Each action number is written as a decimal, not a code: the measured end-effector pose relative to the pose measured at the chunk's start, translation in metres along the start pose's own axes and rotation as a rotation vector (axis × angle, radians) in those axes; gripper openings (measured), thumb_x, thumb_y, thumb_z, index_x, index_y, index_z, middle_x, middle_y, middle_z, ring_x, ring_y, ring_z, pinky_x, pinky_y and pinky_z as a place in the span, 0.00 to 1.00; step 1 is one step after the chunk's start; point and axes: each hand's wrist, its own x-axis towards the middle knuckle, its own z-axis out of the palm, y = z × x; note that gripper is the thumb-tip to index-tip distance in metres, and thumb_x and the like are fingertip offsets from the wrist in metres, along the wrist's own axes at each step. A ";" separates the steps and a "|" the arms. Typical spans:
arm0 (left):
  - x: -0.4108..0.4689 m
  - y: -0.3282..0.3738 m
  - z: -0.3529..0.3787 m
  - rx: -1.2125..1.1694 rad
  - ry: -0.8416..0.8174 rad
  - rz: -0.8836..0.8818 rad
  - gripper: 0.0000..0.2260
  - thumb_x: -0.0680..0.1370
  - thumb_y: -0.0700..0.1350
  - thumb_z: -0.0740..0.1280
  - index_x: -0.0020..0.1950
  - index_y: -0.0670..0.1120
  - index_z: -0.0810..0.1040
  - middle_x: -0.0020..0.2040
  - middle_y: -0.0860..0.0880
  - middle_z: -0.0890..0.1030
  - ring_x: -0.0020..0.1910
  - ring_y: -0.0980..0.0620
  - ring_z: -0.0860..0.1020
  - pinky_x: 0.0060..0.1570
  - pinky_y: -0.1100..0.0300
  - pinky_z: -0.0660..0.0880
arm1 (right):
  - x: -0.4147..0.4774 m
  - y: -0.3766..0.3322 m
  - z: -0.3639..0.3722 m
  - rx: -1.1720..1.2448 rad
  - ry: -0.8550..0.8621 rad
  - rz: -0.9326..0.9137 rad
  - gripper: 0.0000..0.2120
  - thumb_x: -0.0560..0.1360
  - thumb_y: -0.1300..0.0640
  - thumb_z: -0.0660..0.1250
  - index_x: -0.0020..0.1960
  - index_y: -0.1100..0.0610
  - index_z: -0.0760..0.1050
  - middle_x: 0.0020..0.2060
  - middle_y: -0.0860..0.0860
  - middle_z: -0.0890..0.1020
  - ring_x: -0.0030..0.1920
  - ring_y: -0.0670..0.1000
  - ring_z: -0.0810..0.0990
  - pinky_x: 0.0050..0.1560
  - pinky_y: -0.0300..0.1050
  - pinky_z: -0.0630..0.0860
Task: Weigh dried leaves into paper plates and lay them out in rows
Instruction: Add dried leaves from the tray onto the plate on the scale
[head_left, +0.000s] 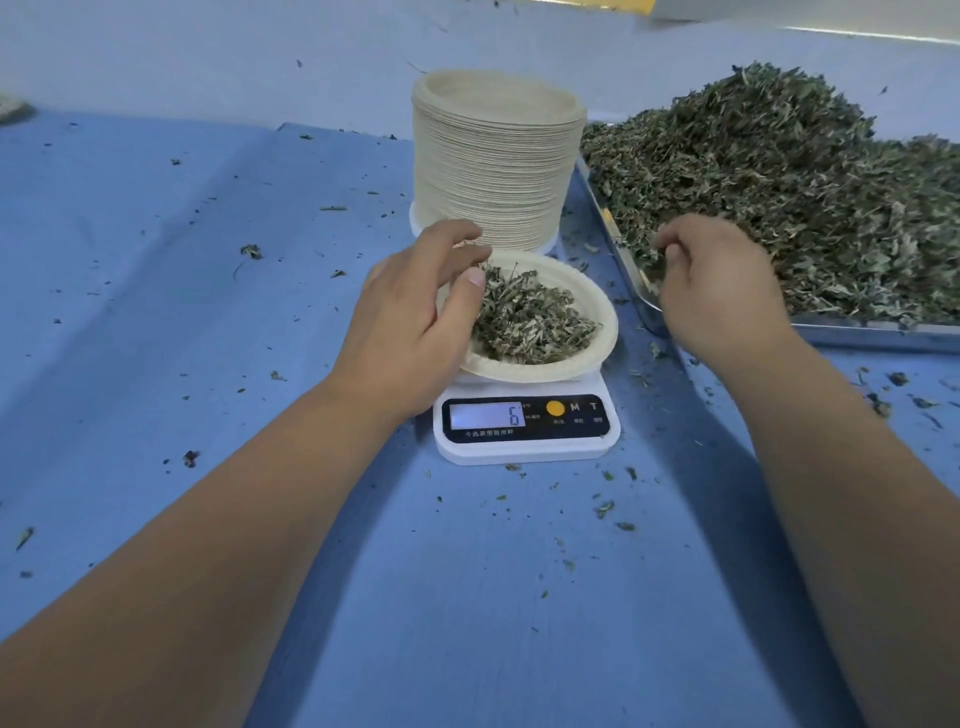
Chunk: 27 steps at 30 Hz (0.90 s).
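site: small herb-portioning workrm, production-type setup. evidence: long bench w/ blue cover (208, 312), leaf crumbs scattered all over it; big metal tray (857, 335) heaped w/ bulk dried leaves (779, 182); tall stack of identical paper plates (493, 166) just beside tray; small digital scale (524, 449) in front of stack, display lit, chinese lettering on panel. plain pale wall (208, 52) behind bench.

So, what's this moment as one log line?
left hand holds round paper plate; white digital scale reads 6; right hand curled over dried leaves in metal tray
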 end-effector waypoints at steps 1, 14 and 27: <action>0.000 -0.001 0.000 -0.015 0.009 -0.004 0.18 0.82 0.50 0.57 0.72 0.51 0.71 0.66 0.57 0.81 0.55 0.73 0.75 0.63 0.62 0.68 | -0.004 -0.001 0.001 0.018 -0.025 -0.014 0.15 0.82 0.65 0.56 0.64 0.59 0.77 0.59 0.60 0.78 0.56 0.62 0.76 0.56 0.57 0.74; 0.004 -0.010 -0.005 0.005 -0.099 -0.089 0.23 0.83 0.57 0.54 0.76 0.51 0.67 0.76 0.52 0.72 0.79 0.53 0.63 0.76 0.44 0.62 | -0.039 -0.031 -0.004 0.048 -0.077 -0.247 0.12 0.83 0.56 0.59 0.62 0.55 0.79 0.41 0.49 0.75 0.53 0.57 0.76 0.57 0.56 0.71; 0.001 -0.009 -0.004 -0.133 0.128 -0.148 0.17 0.83 0.56 0.55 0.68 0.56 0.76 0.54 0.68 0.79 0.55 0.76 0.73 0.54 0.79 0.66 | -0.018 0.013 0.002 -0.038 -0.023 -0.013 0.16 0.83 0.48 0.58 0.59 0.59 0.76 0.49 0.57 0.80 0.52 0.62 0.77 0.48 0.52 0.72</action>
